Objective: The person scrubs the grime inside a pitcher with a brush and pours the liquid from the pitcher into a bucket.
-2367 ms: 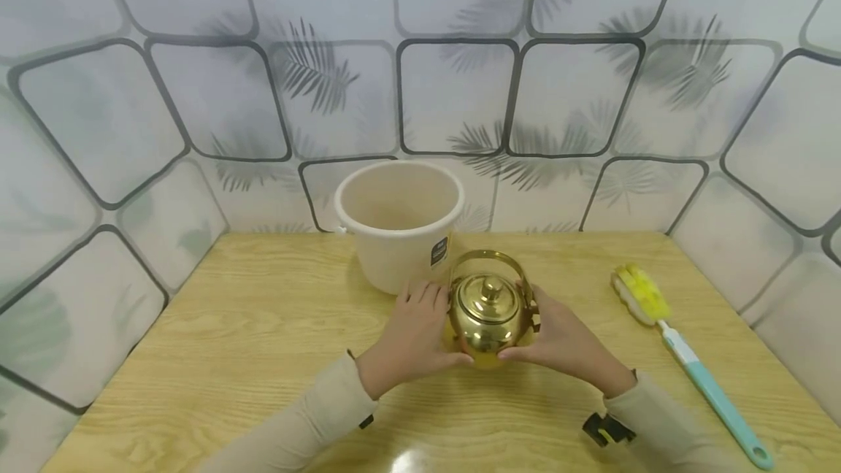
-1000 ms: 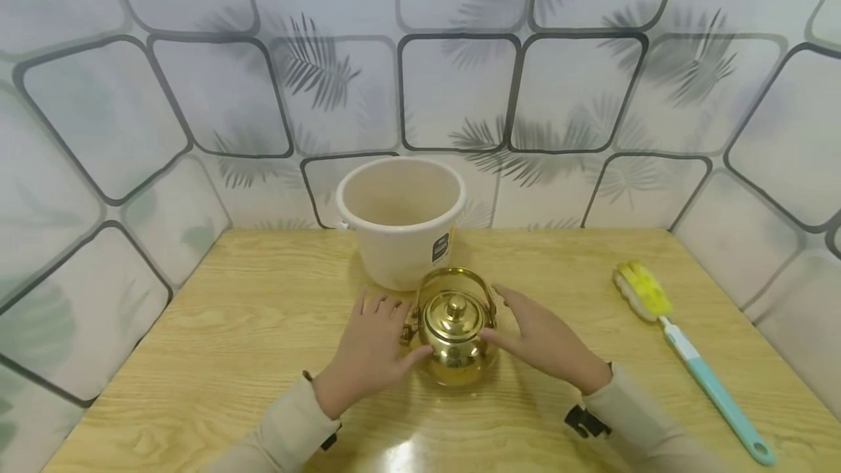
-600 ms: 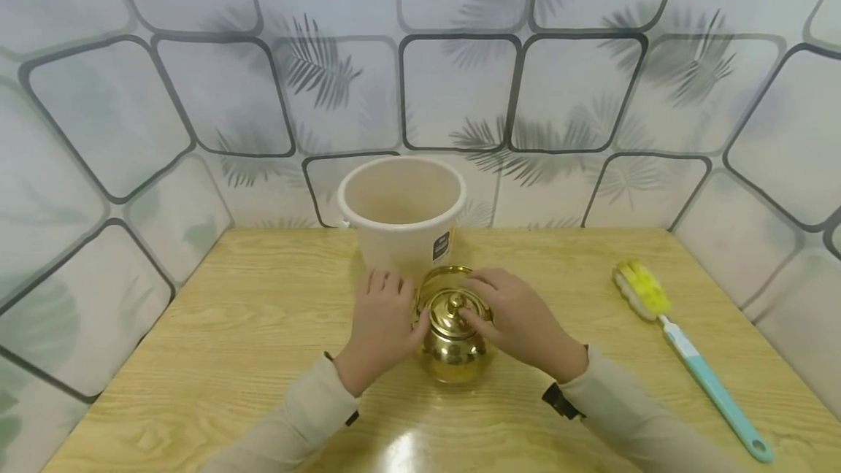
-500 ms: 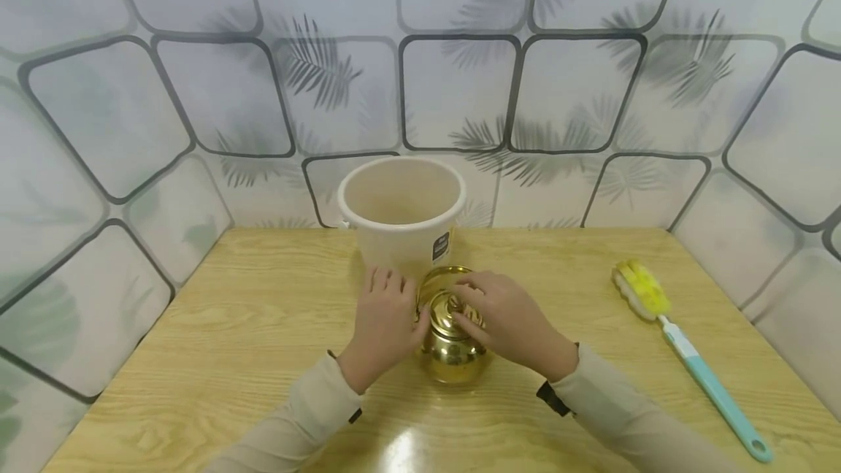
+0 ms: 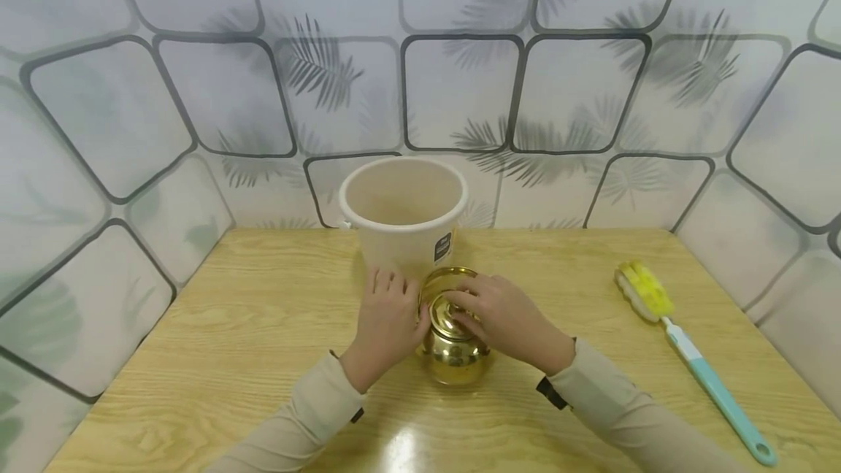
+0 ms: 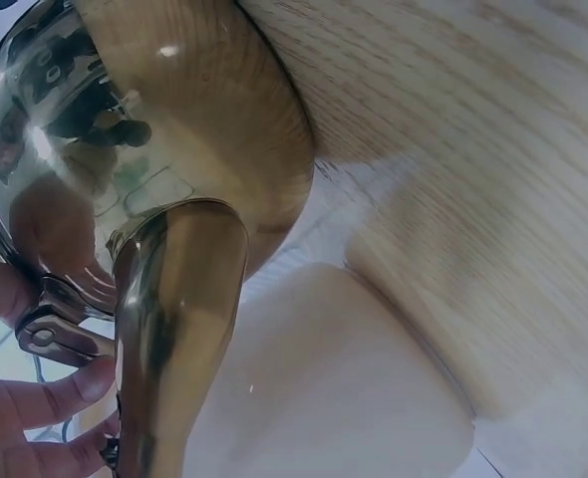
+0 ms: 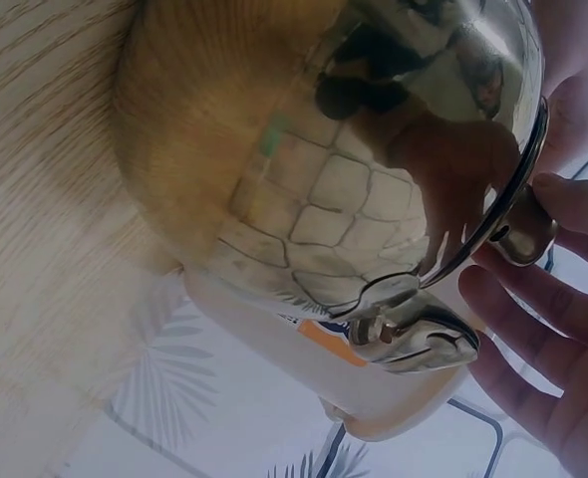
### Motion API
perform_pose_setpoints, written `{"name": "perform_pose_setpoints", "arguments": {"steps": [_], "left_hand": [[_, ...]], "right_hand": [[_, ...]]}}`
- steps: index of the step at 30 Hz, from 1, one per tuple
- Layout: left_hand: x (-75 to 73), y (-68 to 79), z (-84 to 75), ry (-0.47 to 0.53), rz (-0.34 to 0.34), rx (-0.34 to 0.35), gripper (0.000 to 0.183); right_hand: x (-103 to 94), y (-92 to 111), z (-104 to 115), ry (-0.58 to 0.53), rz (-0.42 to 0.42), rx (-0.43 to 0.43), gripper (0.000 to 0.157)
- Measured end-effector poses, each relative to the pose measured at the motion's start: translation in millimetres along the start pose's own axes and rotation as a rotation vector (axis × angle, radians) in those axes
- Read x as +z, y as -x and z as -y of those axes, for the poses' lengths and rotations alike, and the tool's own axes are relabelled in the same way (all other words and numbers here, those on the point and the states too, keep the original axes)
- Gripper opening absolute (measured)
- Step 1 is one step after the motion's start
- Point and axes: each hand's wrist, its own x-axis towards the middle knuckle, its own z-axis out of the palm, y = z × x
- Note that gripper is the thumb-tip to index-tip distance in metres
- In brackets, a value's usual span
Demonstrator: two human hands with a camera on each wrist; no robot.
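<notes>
A shiny gold-coloured metal kettle (image 5: 455,358) stands upright on the wooden table, its arched handle (image 5: 434,279) raised. My left hand (image 5: 388,321) holds the kettle's left side, thumb near the lid's edge. In the left wrist view, fingertips reach behind the spout (image 6: 174,329), by the handle's hinge (image 6: 57,337). My right hand (image 5: 515,321) is over the lid (image 5: 444,321) and pinches its knob (image 7: 526,231) between thumb and fingers. The lid sits on the kettle. From above, the right fingers hide part of the knob and the lid's right side.
A cream plastic bucket (image 5: 397,243) with a dark label stands right behind the kettle, close to the back wall (image 5: 460,93). On the right lies a long brush (image 5: 712,382) with a yellow and white sponge head and a light blue handle.
The kettle has moved left and slightly nearer. My right hand left its side, came over the lid and took hold of the knob. My left hand let go, then gripped the left side again.
</notes>
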Motion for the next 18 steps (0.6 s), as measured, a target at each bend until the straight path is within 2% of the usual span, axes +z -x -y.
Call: {"name": "perform_pose_setpoints", "arguments": {"steps": [10,18], "left_hand": [[0.3,0.1,0.1,0.021,-0.001,0.002,0.023],[-0.3,1.0,0.6,0.017,0.001,0.000,0.023]], "right_hand": [[-0.1,-2.0,-1.1,0.004,-0.026,-0.024,0.025],[-9.4,-8.7,-3.9,0.010,-0.067,-0.038,0.024]]}}
